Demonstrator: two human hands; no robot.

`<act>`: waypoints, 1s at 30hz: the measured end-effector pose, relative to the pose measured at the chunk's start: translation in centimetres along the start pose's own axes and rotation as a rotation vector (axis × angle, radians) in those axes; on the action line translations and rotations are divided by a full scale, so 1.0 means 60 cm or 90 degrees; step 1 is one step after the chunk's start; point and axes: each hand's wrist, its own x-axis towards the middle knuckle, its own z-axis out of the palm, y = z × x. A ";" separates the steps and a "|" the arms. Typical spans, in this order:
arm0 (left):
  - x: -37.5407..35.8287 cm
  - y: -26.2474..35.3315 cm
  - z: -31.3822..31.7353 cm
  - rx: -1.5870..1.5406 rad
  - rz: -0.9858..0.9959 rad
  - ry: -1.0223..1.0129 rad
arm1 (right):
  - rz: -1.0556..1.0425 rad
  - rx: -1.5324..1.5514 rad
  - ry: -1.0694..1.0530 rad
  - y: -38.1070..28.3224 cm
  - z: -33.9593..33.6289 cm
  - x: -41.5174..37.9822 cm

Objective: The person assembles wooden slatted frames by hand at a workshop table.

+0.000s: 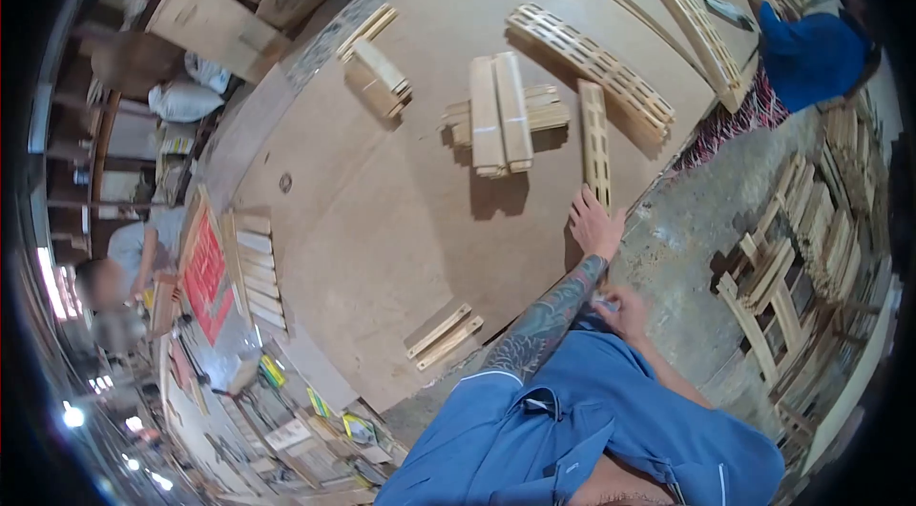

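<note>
**A:** Which step does this look like to you?

**B:** Lining up a piece, I'd say. The left hand (593,225) lies flat on the desk (382,220), its grip apart and the fingers spread. The fingertips touch the near end of the straight slotted strip (595,139). Nothing is clamped.

**A:** Where is that strip exactly?

**B:** Close to the desk's right edge, lying lengthwise away from the person. It is just beside the stack of boards (501,115), and the curved slotted piece (592,62) lies beyond it.

**A:** And the right hand (622,308)?

**B:** Drawn in low by the desk edge, close to the body. It looks curled, maybe around something small and pale, but I cannot tell whether that grip is closed on anything.

**A:** What would a next move call for?

**B:** In my judgement, the fingers have to close over the strip's end, or push it along evenly. It is long and narrow, so one fingertip off centre would swing it toward the stack.

**A:** Anything else about?

**B:** Two thin battens (445,336) lie at the near edge, and wooden frames (792,258) are piled on the floor to the right. A person in blue (811,53) is at the far side.
</note>
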 end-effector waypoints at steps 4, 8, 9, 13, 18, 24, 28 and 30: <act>-0.039 -0.096 -0.044 -0.049 0.039 -0.081 | -0.012 0.112 -0.242 -0.076 -0.016 -0.013; -0.109 -0.228 -0.220 -0.051 0.144 -0.179 | -0.047 0.133 -0.204 -0.109 -0.028 -0.004; -0.138 -0.269 -0.273 -0.086 0.140 -0.133 | -0.015 0.104 -0.173 -0.116 -0.028 -0.006; -0.197 -0.500 -0.412 -0.075 -0.061 0.031 | -0.004 0.070 -0.173 -0.137 0.008 -0.031; -0.162 -0.730 -0.532 0.021 -0.131 0.243 | -0.130 0.056 -0.278 -0.227 0.075 -0.059; -0.157 -0.772 -0.646 0.032 -0.185 0.304 | -0.209 -0.036 -0.377 -0.328 0.099 -0.063; -0.239 -0.731 -0.689 0.111 -0.045 0.387 | -0.325 -0.086 -0.183 -0.337 0.100 -0.028; -0.267 -0.709 -0.659 0.146 0.080 0.375 | -0.442 -0.154 -0.114 -0.398 0.101 -0.013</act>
